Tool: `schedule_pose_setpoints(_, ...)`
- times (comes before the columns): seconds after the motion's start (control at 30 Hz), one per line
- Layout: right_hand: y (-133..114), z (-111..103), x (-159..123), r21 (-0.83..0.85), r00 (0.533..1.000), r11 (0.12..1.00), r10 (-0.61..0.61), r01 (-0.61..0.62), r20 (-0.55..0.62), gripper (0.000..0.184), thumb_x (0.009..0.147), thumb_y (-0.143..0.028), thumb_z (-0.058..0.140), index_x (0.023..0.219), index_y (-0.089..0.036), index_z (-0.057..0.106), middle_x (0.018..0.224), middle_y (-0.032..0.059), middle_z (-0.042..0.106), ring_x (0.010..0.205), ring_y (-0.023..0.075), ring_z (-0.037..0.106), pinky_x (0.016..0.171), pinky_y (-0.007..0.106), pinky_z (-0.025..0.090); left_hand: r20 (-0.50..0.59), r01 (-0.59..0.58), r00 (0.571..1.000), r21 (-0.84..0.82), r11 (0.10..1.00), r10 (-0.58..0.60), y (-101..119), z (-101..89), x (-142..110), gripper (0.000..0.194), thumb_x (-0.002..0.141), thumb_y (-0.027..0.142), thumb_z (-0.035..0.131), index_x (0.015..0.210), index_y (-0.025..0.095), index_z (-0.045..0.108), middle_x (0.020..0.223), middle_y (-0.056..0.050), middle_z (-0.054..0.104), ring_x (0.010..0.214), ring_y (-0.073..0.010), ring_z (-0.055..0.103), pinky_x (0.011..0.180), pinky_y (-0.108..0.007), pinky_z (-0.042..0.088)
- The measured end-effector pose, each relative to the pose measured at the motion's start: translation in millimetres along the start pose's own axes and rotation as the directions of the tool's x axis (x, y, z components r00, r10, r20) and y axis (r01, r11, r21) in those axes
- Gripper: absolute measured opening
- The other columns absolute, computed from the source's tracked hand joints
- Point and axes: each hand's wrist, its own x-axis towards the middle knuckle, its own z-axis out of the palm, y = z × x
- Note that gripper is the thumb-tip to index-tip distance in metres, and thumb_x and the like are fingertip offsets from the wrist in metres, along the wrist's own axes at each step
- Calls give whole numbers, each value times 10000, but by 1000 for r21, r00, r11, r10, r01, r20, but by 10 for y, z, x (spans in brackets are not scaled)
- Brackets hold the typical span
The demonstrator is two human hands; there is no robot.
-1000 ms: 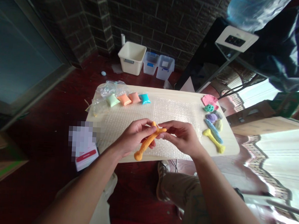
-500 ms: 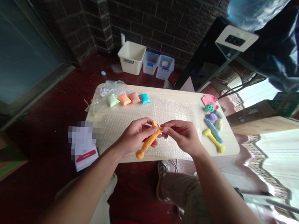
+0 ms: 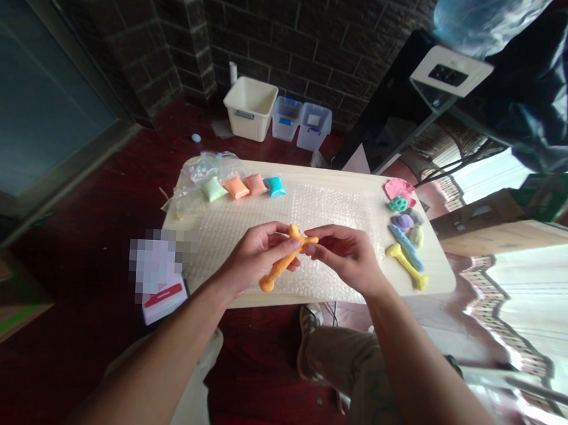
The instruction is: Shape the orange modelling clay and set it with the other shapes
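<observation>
An orange clay stick (image 3: 278, 268) with a knobbed lower end is held above the bubble wrap sheet (image 3: 312, 211) on a pale wooden table (image 3: 440, 274). My left hand (image 3: 256, 255) wraps its fingers round the stick's middle. My right hand (image 3: 346, 254) pinches a small prong at the stick's top end between thumb and fingertips. At the table's right lie finished clay shapes: a yellow bone-like piece (image 3: 407, 266), a blue strip (image 3: 406, 247), a purple lump (image 3: 402, 222), a green ring piece (image 3: 397, 204) and a pink piece (image 3: 398, 189).
Four small clay packets, green (image 3: 213, 189), two orange (image 3: 245, 186) and blue (image 3: 275, 187), lie at the table's far left beside empty plastic bags (image 3: 205, 170). A white bin (image 3: 250, 108) and two clear boxes (image 3: 301, 123) stand by the brick wall. A cardboard box (image 3: 3, 305) sits on the left.
The orange stick has risen slightly and tilted. My right fingers pressed the prong in at its top end, then drew it out sideways again.
</observation>
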Motion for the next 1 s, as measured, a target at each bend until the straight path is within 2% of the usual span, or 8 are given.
schedule_pose_setpoints(0.23,31,10,-28,-161,993,980,-116,114,-4,159,916,-283,883,1044,-194,854,961,85,852,827,193,790,750,328,641,-10,-41,999,19,999,41,2,16,7,469,770,480,973,1006,122,783,849,-39,774,686,-130,734,651,-231,579)
schedule_pose_setpoints(0.57,19,18,-30,-271,990,953,-142,139,8,125,939,-267,856,1034,-186,854,935,79,844,799,173,769,710,302,610,-20,-103,994,86,991,105,-60,0,14,427,790,460,960,974,118,783,812,-39,764,638,-124,717,606,-227,571)
schedule_pose_setpoints(0.67,11,28,-36,-258,992,958,-128,125,4,121,933,-261,859,1027,-185,853,926,77,843,790,174,769,702,303,613,-24,-112,993,86,990,115,-59,6,11,434,770,450,973,970,116,782,801,-36,760,634,-123,713,601,-227,569)
schedule_pose_setpoints(0.83,8,42,-23,-122,997,990,-79,77,-13,128,912,-277,880,987,-184,834,877,58,831,731,152,749,672,287,613,-19,-87,996,56,995,88,-42,27,5,430,786,461,955,968,118,771,789,-28,751,622,-119,702,611,-235,580)
schedule_pose_setpoints(1.0,18,30,-11,-61,1000,998,-30,31,7,207,917,-323,878,1056,-178,827,833,48,811,676,138,714,603,269,589,-27,-48,998,16,999,48,-39,18,8,445,784,475,951,975,121,762,853,-48,779,625,-120,707,612,-238,581)
